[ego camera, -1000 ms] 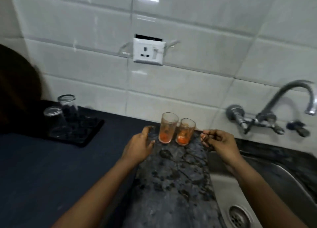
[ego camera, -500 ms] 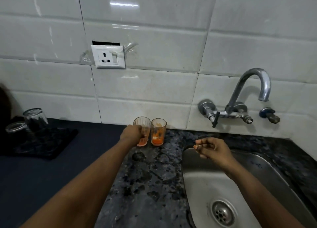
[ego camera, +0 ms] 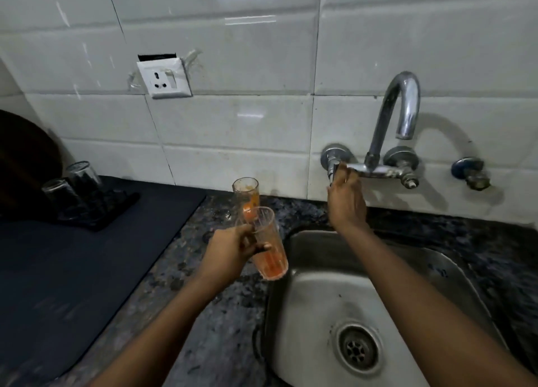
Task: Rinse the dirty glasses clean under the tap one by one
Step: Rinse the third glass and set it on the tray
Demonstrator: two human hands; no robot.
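My left hand (ego camera: pixel 233 248) grips a dirty glass (ego camera: pixel 269 247) with orange residue, lifted off the counter and held just left of the steel sink (ego camera: pixel 422 273). A second dirty glass (ego camera: pixel 247 193) with orange smears stands upright on the granite counter near the wall. My right hand (ego camera: pixel 346 200) reaches up to the left handle (ego camera: pixel 332 165) of the chrome wall tap (ego camera: pixel 398 110), fingers on the lever. No water runs from the spout.
Two clear glasses (ego camera: pixel 74 182) stand upside down on a black mat (ego camera: pixel 96 212) at the left. A dark cloth (ego camera: pixel 72 264) covers the left counter. A wall socket (ego camera: pixel 164 78) sits above. The sink drain (ego camera: pixel 357 348) lies at the bottom right.
My left hand has lifted one dirty glass off the counter toward the sink. My right hand has risen from above the sink to the tap handle.
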